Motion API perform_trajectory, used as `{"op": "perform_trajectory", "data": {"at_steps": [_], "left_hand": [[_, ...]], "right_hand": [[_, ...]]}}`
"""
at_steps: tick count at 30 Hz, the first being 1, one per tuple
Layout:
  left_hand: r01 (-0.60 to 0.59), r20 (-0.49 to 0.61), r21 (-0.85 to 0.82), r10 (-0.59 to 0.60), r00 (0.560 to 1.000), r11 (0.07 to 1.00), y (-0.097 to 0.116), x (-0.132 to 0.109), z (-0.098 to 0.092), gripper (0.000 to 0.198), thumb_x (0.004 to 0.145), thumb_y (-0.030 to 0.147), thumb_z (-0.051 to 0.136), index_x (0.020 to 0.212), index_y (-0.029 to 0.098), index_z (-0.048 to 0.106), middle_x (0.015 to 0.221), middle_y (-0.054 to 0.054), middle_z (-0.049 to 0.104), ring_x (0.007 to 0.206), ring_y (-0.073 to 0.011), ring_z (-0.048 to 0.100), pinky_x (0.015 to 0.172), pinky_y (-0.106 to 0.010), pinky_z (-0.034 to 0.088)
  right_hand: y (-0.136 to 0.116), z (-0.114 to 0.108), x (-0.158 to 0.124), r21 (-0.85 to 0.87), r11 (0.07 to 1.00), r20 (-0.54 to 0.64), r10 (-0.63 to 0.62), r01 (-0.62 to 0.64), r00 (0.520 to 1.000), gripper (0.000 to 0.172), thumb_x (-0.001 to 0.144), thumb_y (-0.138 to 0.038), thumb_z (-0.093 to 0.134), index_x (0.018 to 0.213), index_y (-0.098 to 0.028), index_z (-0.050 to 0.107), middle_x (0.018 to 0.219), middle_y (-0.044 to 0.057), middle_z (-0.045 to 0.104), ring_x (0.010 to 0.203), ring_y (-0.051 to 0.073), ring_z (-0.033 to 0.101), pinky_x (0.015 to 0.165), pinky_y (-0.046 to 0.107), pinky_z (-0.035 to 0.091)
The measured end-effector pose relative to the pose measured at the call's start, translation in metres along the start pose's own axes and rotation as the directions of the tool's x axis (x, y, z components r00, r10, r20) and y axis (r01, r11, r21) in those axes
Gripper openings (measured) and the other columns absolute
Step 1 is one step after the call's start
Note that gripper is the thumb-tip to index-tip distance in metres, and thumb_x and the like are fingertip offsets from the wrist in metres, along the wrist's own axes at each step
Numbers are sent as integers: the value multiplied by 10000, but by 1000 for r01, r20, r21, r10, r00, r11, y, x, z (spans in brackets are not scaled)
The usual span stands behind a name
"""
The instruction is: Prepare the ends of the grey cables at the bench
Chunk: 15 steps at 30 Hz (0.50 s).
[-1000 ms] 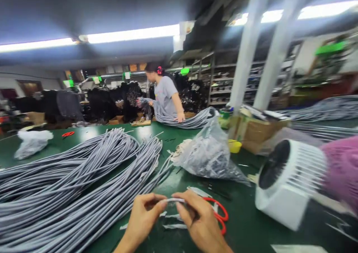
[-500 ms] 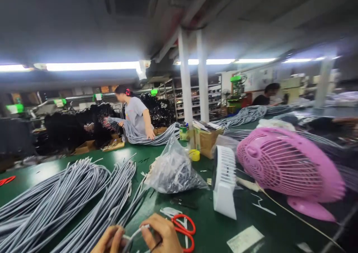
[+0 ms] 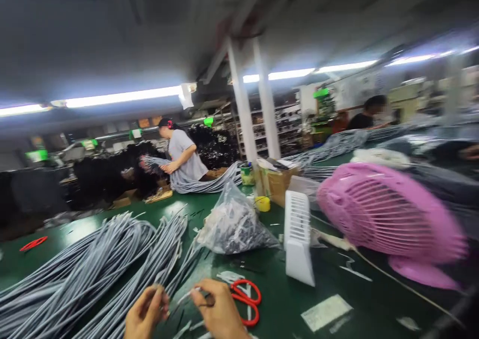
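My left hand (image 3: pixel 146 311) is closed in a pinch at the bottom of the view, beside the grey cables; what its fingertips hold is too small to make out. To its right, my right hand (image 3: pixel 220 309) has thumb and forefinger pressed on the pale end of a grey cable (image 3: pixel 183 297). A thin dark strip shows by those fingers. The two hands are a little apart. Just behind my right hand lie scissors (image 3: pixel 255 297) with red handles. Long bundles of grey cables (image 3: pixel 101 259) cover the left of the green table (image 3: pixel 275 306).
A clear plastic bag (image 3: pixel 239 224) of small parts stands mid-table. Right of it are a white slatted device (image 3: pixel 298 239) and a pink fan (image 3: pixel 389 219) with its cord. A cardboard box (image 3: pixel 279 181) sits behind. A co-worker (image 3: pixel 184 152) across the table handles grey cables.
My hands have moved apart, and my left fingers have come off the cable piece between them. The view has tilted slightly. The co-worker across has brought both hands together on the cables.
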<state>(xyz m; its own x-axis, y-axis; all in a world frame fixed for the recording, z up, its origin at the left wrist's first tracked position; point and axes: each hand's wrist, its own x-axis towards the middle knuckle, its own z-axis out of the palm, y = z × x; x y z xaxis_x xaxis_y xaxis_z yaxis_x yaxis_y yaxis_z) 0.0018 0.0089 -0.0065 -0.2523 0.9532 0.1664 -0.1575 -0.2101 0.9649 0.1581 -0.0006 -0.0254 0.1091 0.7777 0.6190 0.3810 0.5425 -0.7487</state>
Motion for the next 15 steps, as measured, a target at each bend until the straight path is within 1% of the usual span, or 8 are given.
{"op": "perform_trajectory", "data": {"at_steps": [1,3,5,7,9,11,13,15], "left_hand": [[1,33,-36,0,999,999,4,-3,2,478,428,507,812,665,132,631,518,19,573,453,-92,492,422,-176,403],[65,109,-128,-51,993,990,10,-8,4,442,491,475,803,664,122,601,485,48,483,423,-44,399,398,-138,323],[204,244,-208,-151,958,957,16,-9,3,430,486,419,824,640,116,560,474,67,419,401,-15,306,375,-118,243],[302,300,-316,-207,931,899,21,-8,0,422,488,376,829,689,126,554,464,85,365,401,-15,252,365,-112,184],[339,289,-404,-233,929,850,25,-6,-4,406,509,377,805,707,133,547,453,97,320,398,-19,219,365,-117,167],[270,213,-430,-194,958,861,29,-3,-7,358,545,376,758,702,135,545,461,93,316,404,-24,232,376,-124,189],[187,143,-371,-143,979,910,30,0,-8,287,577,355,701,693,136,557,483,77,365,419,-29,286,398,-133,233],[165,135,-286,-131,982,944,29,3,-9,202,568,279,667,676,126,592,510,49,455,448,-40,367,435,-149,297]], "right_hand": [[-2,-2,0,32,999,42,20,-21,999,262,814,-312,506,694,-185,701,674,37,707,629,156,662,529,193,493],[-5,-6,2,79,994,103,64,-73,993,316,819,-370,481,722,-170,705,703,62,713,658,175,667,559,215,508],[-5,-8,4,110,985,153,113,-130,982,372,803,-434,469,727,-161,711,697,81,712,655,194,666,557,236,513],[-3,-9,6,122,975,180,164,-188,970,401,765,-482,483,705,-157,711,707,95,712,646,206,662,561,250,516],[0,-9,6,120,964,195,211,-237,958,413,734,-509,495,686,-161,712,697,95,709,624,211,654,537,255,509],[2,-9,5,109,956,205,247,-273,947,406,714,-512,507,681,-164,713,657,83,699,559,203,633,457,247,477],[1,-10,4,84,957,189,260,-279,947,379,701,-498,522,658,-172,710,626,69,690,519,193,615,399,235,439],[0,-10,3,62,964,162,245,-258,956,348,697,-476,532,633,-180,703,609,56,686,490,181,603,367,225,413]]}}
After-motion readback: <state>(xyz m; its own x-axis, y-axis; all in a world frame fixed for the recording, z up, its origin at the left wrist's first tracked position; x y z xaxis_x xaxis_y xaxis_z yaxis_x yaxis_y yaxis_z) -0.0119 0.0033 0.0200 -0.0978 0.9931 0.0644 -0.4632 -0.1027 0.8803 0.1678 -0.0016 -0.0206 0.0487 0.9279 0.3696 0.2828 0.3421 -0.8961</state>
